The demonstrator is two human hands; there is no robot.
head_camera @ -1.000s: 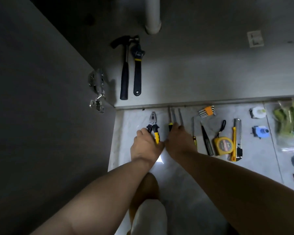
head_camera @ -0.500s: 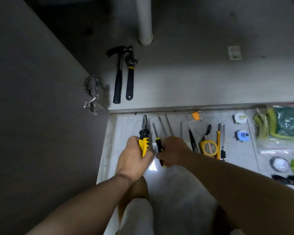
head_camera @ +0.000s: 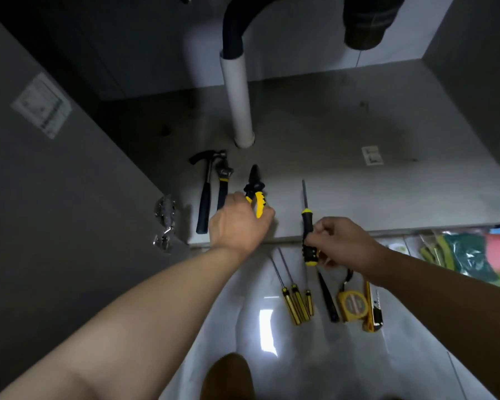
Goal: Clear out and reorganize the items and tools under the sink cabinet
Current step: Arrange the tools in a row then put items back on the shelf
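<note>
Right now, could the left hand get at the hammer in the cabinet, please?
Probably not yet: the left hand grips the pliers, and the wrench lies between it and the hammer.

left hand (head_camera: 237,223) gripping pliers (head_camera: 256,192), right hand (head_camera: 341,243) gripping screwdriver (head_camera: 307,226)

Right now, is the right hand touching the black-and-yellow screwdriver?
Touching. In the head view the right hand grips the screwdriver by its handle, fingers curled round it.

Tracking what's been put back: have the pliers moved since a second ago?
Yes. The left hand has carried the pliers forward, from the floor tiles across the cabinet's front edge, to right of the wrench.
</note>
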